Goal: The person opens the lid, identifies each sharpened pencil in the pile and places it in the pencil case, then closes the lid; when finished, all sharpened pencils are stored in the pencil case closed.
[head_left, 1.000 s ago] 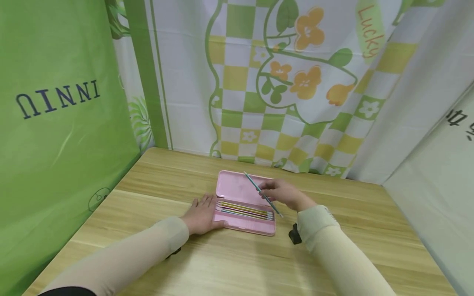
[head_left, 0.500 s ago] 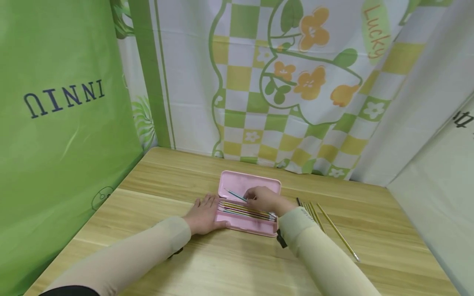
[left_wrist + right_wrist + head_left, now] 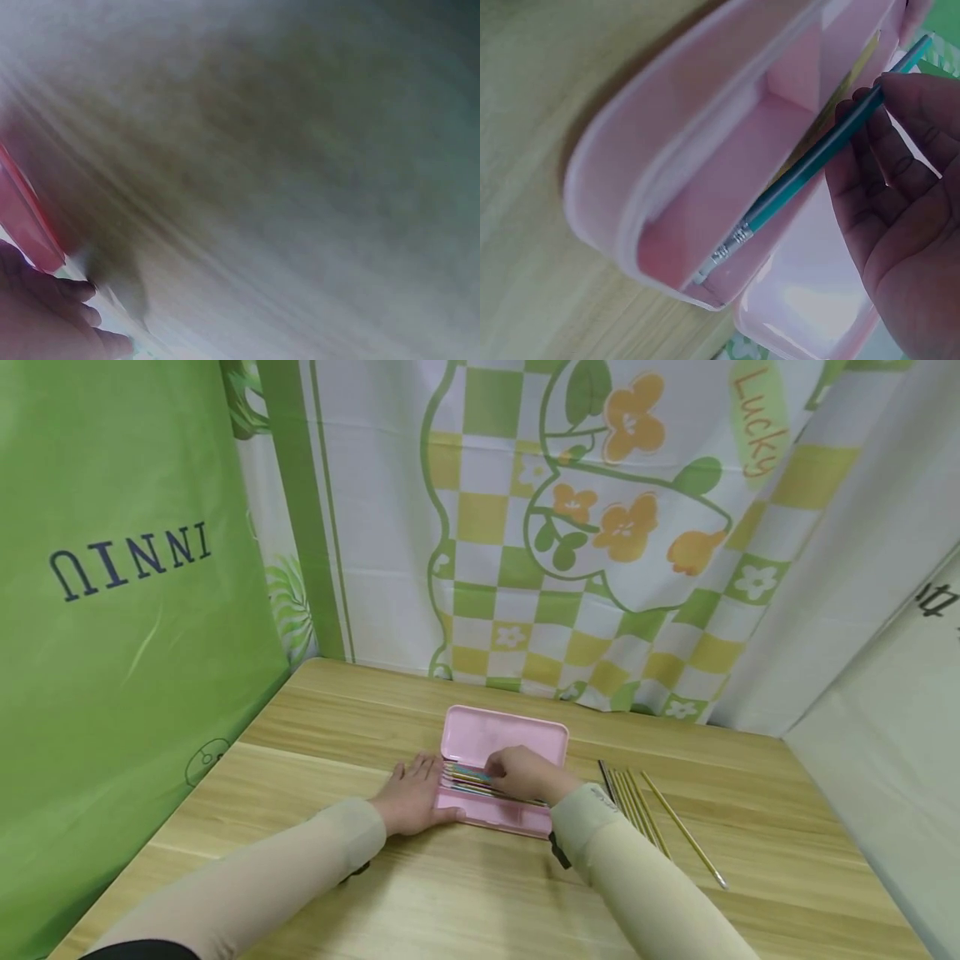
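In the head view a pink pencil case (image 3: pixel 517 731) lies on the table with its lid laid back. Several pencils (image 3: pixel 463 790) fill its rear compartment. My left hand (image 3: pixel 408 795) rests flat against the case's left end, fingers spread and thumb over the front edge. My right hand (image 3: pixel 525 772) is over the rear compartment and pinches a teal pencil (image 3: pixel 810 169) between thumb and fingers. In the right wrist view that pencil's eraser end is inside the case's right end, next to a yellow pencil (image 3: pixel 810 135). The left wrist view is blurred, showing fingertips beside the case (image 3: pixel 30 221).
Right of the case, several yellow pencils (image 3: pixel 633 802) lie side by side with a dark pencil (image 3: pixel 606 778). A separate yellow pencil (image 3: pixel 686 832) lies farther right. A patterned curtain (image 3: pixel 487 568) hangs behind the wooden table (image 3: pixel 420 893).
My right hand has moved left and down, bringing the teal pencil from above the lid into the rear compartment. The yellow pencils on the right have come into view. My left hand stays put.
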Tool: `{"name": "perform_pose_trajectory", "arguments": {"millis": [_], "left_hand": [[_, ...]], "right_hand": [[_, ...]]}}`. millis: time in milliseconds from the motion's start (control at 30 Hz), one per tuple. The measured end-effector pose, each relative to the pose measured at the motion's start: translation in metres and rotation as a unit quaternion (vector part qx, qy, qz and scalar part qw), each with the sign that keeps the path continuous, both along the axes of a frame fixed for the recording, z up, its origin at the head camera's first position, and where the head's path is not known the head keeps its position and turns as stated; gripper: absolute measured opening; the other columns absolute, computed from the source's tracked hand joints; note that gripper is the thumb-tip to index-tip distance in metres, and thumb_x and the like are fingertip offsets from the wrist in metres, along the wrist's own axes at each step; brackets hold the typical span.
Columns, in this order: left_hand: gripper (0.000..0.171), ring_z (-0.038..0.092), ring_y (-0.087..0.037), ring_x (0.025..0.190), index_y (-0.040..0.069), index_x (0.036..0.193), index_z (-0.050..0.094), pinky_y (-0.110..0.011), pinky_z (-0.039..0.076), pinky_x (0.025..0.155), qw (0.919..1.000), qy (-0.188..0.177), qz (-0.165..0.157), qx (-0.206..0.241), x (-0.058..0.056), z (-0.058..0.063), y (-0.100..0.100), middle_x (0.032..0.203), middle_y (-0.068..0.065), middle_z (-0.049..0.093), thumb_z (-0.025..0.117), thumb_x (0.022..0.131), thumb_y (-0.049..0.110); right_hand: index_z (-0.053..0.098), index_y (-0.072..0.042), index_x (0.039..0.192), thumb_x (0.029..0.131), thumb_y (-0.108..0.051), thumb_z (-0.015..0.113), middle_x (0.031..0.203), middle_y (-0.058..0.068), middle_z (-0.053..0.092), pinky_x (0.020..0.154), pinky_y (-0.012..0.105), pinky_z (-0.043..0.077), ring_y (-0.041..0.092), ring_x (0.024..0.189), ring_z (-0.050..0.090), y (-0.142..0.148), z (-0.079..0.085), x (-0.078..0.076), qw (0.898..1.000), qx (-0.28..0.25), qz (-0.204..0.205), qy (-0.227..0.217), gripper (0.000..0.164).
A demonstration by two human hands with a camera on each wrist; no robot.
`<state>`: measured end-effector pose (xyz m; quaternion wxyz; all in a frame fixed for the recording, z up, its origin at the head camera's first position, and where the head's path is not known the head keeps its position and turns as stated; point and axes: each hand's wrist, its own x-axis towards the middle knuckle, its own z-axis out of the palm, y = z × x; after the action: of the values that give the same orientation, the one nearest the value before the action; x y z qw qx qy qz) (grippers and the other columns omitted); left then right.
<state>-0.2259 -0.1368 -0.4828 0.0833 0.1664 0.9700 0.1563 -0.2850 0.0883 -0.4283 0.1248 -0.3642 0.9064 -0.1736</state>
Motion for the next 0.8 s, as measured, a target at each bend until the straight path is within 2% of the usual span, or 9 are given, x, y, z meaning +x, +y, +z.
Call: {"name": "perform_pose_trajectory", "arguments": {"millis": [167,433,800], "left_hand": [[0.108,0.014,-0.044,0.154,-0.009,0.161,0.016,-0.065,0.011,0.121,0.9999,0.007,0.007,0.006,-0.002,-0.007,-0.001,0.165,-0.029,0.022,0.06,0.096,0.065],[0.107,0.016,-0.044,0.154,-0.01,0.16,0.017,-0.063,0.014,0.121,0.9999,-0.007,0.012,0.002,0.003,0.009,0.003,0.164,-0.03,0.024,0.061,0.096,0.064],[0.107,0.017,-0.044,0.154,-0.01,0.16,0.017,-0.064,0.016,0.121,0.9999,-0.006,0.013,-0.001,0.003,0.008,0.003,0.164,-0.03,0.024,0.061,0.096,0.064]], "right_hand": [[0.07,-0.009,0.09,0.09,-0.003,0.068,0.08,-0.005,0.062,0.08,0.034,0.051,0.012,0.078,0.055,-0.002,0.001,0.002,1.0,0.016,0.001,-0.003,0.007],[0.068,-0.012,0.088,0.092,-0.004,0.069,0.078,-0.005,0.06,0.08,0.035,0.051,0.013,0.078,0.055,0.002,-0.001,0.003,1.0,0.029,-0.011,-0.002,0.009],[0.069,-0.013,0.088,0.091,-0.002,0.069,0.081,-0.004,0.063,0.085,0.039,0.053,0.014,0.08,0.058,0.007,-0.001,0.005,0.999,0.034,-0.025,-0.002,0.011]]}}
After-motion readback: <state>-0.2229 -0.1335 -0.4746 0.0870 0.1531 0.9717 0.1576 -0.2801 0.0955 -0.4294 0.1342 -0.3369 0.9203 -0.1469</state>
